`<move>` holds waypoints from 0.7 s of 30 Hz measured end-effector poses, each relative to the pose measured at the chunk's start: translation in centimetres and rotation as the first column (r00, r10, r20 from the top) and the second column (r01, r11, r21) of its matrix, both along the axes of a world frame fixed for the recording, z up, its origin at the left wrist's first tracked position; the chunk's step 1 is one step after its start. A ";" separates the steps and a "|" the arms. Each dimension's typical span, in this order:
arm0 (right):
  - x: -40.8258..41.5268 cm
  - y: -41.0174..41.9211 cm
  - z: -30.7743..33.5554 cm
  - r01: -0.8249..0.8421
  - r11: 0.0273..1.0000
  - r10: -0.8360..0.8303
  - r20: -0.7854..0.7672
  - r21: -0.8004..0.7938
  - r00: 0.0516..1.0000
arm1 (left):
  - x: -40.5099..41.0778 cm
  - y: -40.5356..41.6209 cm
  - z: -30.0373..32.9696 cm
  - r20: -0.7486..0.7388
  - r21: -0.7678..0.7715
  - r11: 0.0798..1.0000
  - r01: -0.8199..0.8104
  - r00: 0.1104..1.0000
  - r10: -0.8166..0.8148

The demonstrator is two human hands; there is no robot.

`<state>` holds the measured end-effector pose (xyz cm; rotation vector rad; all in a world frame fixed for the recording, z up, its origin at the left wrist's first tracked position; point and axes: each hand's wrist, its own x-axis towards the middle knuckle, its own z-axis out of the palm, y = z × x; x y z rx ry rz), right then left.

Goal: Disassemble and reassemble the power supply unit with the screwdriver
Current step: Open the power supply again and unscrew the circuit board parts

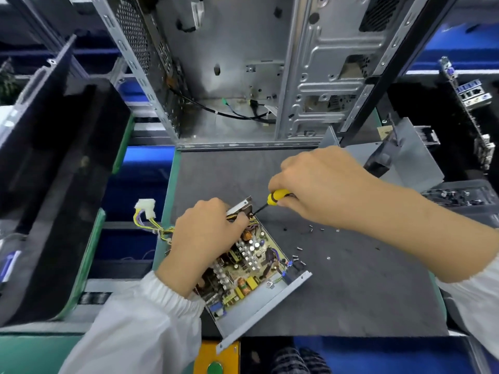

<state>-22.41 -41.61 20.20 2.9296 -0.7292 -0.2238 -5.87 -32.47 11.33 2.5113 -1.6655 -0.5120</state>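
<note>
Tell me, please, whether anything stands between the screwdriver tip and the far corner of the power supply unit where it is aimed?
Nothing visible does. The right hand holds the screwdriver with its shaft running clear to the far corner of the power supply unit. The left hand grips wires beside that corner, close to the tip but not across it.

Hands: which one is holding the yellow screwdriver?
The right hand grips the yellow screwdriver, its tip at the far corner of the power supply. The left hand only holds the power supply.
</note>
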 end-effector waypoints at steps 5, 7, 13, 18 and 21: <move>0.5 -0.1 -0.1 -0.006 1.000 0.006 -0.045 0.012 0.999 | 0.4 -0.3 0.1 -0.085 0.017 1.000 0.006 0.996 -0.005; 0.6 -0.1 -0.2 -0.004 1.000 0.005 -0.047 0.027 0.999 | 0.4 -0.3 0.0 -0.084 0.016 1.000 0.003 0.996 -0.002; 0.6 0.0 -0.3 0.010 0.999 -0.008 -0.050 0.046 0.999 | 0.2 -0.2 0.2 -0.085 -0.006 1.000 0.004 0.996 -0.004; 2.1 0.2 0.2 -0.015 1.000 0.016 -0.137 0.013 0.990 | 0.1 -0.1 0.3 -0.072 -0.008 1.000 -0.005 0.997 0.004; 4.0 0.4 0.5 -0.105 0.994 0.102 -0.172 -0.012 0.980 | 0.0 -0.1 0.6 -0.076 0.008 1.000 0.003 0.997 -0.002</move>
